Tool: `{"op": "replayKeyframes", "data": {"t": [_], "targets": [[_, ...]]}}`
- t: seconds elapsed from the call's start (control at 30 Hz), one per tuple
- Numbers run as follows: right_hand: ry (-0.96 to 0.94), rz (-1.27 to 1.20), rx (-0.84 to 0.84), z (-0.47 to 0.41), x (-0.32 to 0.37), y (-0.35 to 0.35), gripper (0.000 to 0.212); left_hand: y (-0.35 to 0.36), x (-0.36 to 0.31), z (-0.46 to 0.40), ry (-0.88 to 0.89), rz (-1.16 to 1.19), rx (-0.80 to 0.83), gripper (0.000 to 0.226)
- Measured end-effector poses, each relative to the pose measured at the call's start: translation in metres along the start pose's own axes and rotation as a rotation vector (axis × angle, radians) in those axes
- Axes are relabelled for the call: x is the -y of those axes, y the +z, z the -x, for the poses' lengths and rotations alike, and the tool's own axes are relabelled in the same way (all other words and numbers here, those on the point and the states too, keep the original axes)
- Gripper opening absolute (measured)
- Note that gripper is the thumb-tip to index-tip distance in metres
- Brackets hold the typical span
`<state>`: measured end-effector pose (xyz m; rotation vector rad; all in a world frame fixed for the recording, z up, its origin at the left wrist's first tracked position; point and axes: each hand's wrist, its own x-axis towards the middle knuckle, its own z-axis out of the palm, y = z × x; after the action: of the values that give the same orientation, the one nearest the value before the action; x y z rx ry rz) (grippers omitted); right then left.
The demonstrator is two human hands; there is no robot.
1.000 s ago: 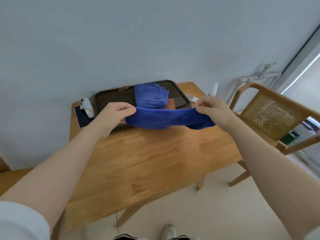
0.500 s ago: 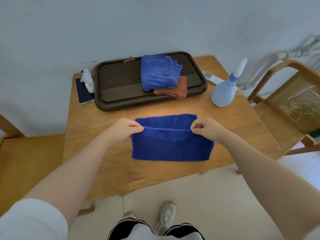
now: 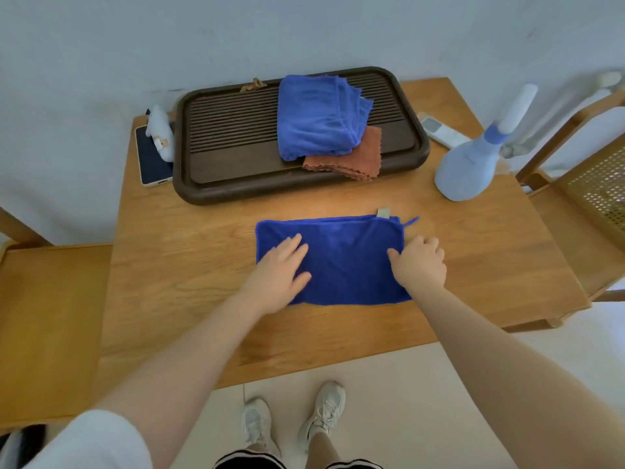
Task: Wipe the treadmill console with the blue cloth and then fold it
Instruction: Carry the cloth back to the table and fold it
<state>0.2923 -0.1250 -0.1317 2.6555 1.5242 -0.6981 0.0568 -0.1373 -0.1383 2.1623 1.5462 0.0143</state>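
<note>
Blue cloth [image 3: 341,255] long axis runs left–right under me — left hand [image 3: 280,269] flat on it, right hand [image 3: 421,262] curled at its right edge, pinch unclear.

A dark tray [image 3: 216,184] on the worktop [image 3: 189,265] holds folded cloths [image 3: 318,123]. A spray bottle [image 3: 473,164] stands right of it, a phone [image 3: 150,160] left.

Blue cloth [image 3: 341,262] lies flat on wooden table [image 3: 189,265], folded to rectangle, small tag at far right corner. Left hand [image 3: 279,269] rests flat on cloth's left part, fingers straight. Right hand [image 3: 419,262] on cloth's right edge, fingers bent, thumb on cloth. Behind: dark slatted tray [image 3: 236,154] holding folded blue towel [image 3: 319,120] atop brown cloth [image 3: 351,160]. Spray bottle [image 3: 473,160] right of tray, remote [image 3: 439,130] just behind it. Phone [image 3: 152,164] left of tray. Wooden chair [image 3: 592,184] at right.
</note>
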Motion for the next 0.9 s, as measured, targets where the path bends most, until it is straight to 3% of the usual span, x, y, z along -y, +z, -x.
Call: {"op": "replayKeyframes", "data": {"t": [0.1,0.23,0.3,0.37,0.43,0.5,0.53,0.6,0.7,0.77,0.9], "targets": [[0.049,-0.154,0.032,-0.001,0.004,0.004,0.032,0.018,0.0,0.007,-0.045,-0.161,0.123,0.079],[0.029,-0.523,0.161,0.0,0.023,-0.009,0.005,0.012,0.008,0.01,-0.035,-0.034,0.112,0.076],[-0.094,-0.586,0.141,0.013,0.04,-0.022,0.008,0.002,0.016,0.013,0.025,-0.015,0.003,0.059],[-0.26,-0.549,0.168,0.034,0.065,-0.028,0.025,-0.008,0.026,0.02,0.054,-0.021,-0.106,0.046],[-0.36,-0.606,0.322,0.058,0.092,-0.024,0.038,-0.015,0.035,0.027,-0.027,0.093,-0.16,0.043],[-0.342,-0.708,0.496,0.074,0.113,-0.014,0.031,-0.022,0.042,0.029,-0.131,0.174,-0.185,0.044],[-0.321,-0.701,0.498,0.077,0.118,-0.009,0.026,-0.025,0.044,0.029,-0.184,0.186,-0.17,0.044],[-0.282,-0.601,0.34,0.073,0.118,0.001,0.026,-0.028,0.044,0.027,-0.279,0.223,-0.148,0.043],[-0.131,-0.441,0.135,0.062,0.099,0.017,0.035,-0.028,0.041,0.023,-0.363,0.392,-0.194,0.037],[-0.02,-0.455,0.173,0.06,0.09,0.029,0.043,-0.023,0.034,0.019,-0.383,0.568,-0.185,0.033],[0.032,-0.622,0.216,0.058,0.101,0.04,0.05,-0.023,0.02,0.004,-0.718,1.191,-0.118,0.027]]}}
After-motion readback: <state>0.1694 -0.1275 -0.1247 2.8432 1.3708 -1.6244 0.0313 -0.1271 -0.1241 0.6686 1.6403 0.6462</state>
